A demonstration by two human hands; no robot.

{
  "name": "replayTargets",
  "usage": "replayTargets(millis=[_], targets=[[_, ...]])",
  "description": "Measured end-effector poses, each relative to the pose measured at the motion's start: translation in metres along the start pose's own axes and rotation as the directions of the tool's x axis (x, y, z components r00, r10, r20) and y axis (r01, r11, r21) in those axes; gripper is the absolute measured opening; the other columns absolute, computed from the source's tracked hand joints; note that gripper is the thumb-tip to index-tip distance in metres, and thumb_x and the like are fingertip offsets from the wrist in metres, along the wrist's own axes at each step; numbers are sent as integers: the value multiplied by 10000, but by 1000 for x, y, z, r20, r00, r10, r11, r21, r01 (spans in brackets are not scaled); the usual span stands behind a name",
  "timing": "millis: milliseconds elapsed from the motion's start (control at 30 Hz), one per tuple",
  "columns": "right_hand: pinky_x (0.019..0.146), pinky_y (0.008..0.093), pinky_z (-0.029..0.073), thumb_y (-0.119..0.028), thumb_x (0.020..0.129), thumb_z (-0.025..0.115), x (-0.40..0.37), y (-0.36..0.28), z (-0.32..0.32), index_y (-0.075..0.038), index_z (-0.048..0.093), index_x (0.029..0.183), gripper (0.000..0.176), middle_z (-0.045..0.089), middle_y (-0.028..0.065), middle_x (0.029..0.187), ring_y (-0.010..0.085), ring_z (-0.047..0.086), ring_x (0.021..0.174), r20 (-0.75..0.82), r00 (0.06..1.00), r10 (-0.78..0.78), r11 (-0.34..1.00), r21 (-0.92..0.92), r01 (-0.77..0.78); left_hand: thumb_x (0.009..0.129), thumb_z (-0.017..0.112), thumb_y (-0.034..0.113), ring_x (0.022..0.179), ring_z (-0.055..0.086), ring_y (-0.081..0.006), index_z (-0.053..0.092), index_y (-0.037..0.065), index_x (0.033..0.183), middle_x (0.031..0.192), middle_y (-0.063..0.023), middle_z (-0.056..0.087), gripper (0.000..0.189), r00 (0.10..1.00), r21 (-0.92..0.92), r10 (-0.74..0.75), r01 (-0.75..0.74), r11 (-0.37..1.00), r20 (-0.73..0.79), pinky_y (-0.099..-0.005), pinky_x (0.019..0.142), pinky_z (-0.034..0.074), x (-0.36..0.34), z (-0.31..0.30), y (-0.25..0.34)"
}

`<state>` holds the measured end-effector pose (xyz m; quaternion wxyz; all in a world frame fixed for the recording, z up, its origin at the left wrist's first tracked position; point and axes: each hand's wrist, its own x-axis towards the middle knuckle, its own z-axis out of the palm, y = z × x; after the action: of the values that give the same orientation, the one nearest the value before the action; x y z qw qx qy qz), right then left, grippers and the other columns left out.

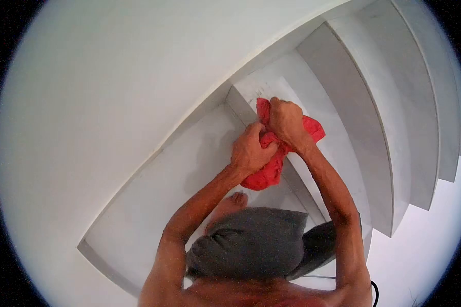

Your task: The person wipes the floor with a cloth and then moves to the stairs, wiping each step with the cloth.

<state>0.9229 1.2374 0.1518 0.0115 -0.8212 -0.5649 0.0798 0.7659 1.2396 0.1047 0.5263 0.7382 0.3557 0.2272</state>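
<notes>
Just one cam, worn on the head, facing forward and steeply down, pretty near the left hand [250, 152] and right hand [287, 122], stairs [357, 97] beyond.

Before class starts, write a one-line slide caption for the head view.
Left hand and right hand hold a bunched red cloth over pale, curving stairs.

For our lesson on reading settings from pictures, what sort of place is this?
Probably an indoor staircase, seemingly a curving one: several pale grey steps with curved edges fan out beside a smooth, off-white curved wall.
</notes>
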Motion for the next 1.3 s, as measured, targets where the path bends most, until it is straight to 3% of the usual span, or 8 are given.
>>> replayTargets(millis=[267, 400, 567, 667, 800, 1000, 1200, 1300], targets=[[732, 515, 589, -226, 866, 670, 35, 7, -12, 6, 682, 931, 241, 728, 232, 858, 411, 727, 830, 63, 997, -33, 998, -43, 36, 791, 780, 246, 1052, 680, -414, 593, -4, 1157, 1089, -242, 704, 481, 959, -182, -278, 282, 942, 49, -472, 934, 527, 25, -2, 26], [674, 531, 546, -159, 830, 646, -10, 20, -2, 14, 640, 890, 184, 684, 250, 790, 444, 686, 771, -25, 1000, -13, 1000, 21, 14, 804, 781, 247, 1034, 682, -380, 602, -12, 1139, 1091, -227, 703, 460, 978, -144, -190, 201, 969, 84, -442, 935, 526, 7, 21, 13], [641, 543, 518, -130, 822, 628, 32, 14, -5, 13, 620, 872, 152, 669, 246, 762, 448, 672, 753, -96, 993, -69, 996, 50, 74, 816, 770, 257, 1011, 681, -328, 619, -13, 1131, 1082, -203, 704, 441, 974, -265, -225, 212, 941, -17, -421, 940, 521, 30, 12, 10], [701, 503, 590, -215, 864, 676, 27, 16, -5, 5, 686, 951, 237, 728, 219, 859, 405, 730, 815, 0, 1000, 3, 999, -32, -3, 828, 752, 243, 1036, 686, -342, 626, -13, 1157, 1084, -216, 704, 435, 981, -174, -181, 192, 966, 74, -431, 930, 528, 34, -4, 23], [614, 540, 513, -115, 823, 622, 10, 26, -2, 7, 626, 812, 122, 663, 251, 743, 462, 661, 722, -102, 995, -14, 998, 65, 20, 815, 745, 221, 1050, 688, -359, 633, -9, 1158, 1096, -220, 708, 428, 975, -106, -171, 187, 977, 145, -440, 931, 533, 25, 3, 23], [623, 538, 520, -132, 834, 631, 44, 26, -1, 6, 626, 846, 139, 665, 254, 742, 461, 665, 724, -162, 985, -56, 997, 41, 63, 795, 758, 237, 1041, 692, -366, 647, 12, 1162, 1100, -206, 718, 445, 974, -228, -211, 224, 948, 81, -456, 948, 528, 42, 0, 22], [702, 524, 574, -217, 905, 618, -22, 28, -4, -20, 658, 956, 207, 722, 219, 887, 411, 721, 833, 69, 997, 23, 999, 38, -26, 793, 770, 233, 1046, 693, -369, 638, 25, 1203, 1116, -212, 715, 478, 976, -49, -82, 93, 994, 201, -448, 946, 531, 6, 17, 10], [707, 513, 577, -212, 894, 628, -10, 19, 0, -16, 645, 936, 201, 715, 203, 883, 403, 719, 822, 24, 999, -21, 1000, -5, 21, 799, 776, 263, 996, 676, -426, 636, 20, 1114, 1028, -213, 712, 422, 1000, -125, 24, -22, 992, 13, -481, 862, 536, 4, 25, 3]])
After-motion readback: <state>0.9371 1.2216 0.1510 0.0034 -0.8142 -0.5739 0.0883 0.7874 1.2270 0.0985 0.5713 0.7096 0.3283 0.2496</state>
